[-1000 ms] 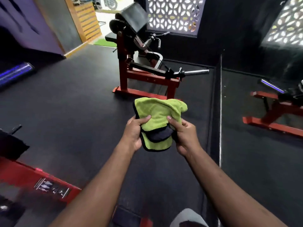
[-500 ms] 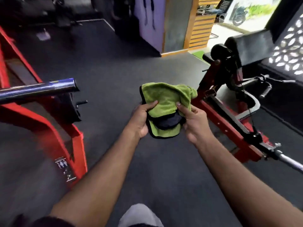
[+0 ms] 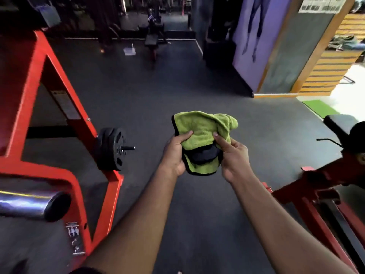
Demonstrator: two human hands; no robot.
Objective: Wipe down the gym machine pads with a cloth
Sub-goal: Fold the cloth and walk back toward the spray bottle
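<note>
Both the left hand [image 3: 174,153] and the right hand [image 3: 234,155] pinch the green cloth [image 3: 201,128], right of the red frame [image 3: 59,91]; the frame's stickers [image 3: 73,232] are unreadable.

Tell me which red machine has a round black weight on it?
The big red frame on the left. A black weight plate sits on its peg. The darker red machine on the right shows a black pad but no plate.

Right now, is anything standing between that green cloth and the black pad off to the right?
Nothing visible does. Both hands, left and right, hold the green cloth over bare floor, and only open floor lies between it and the black pad at the right edge.
</note>
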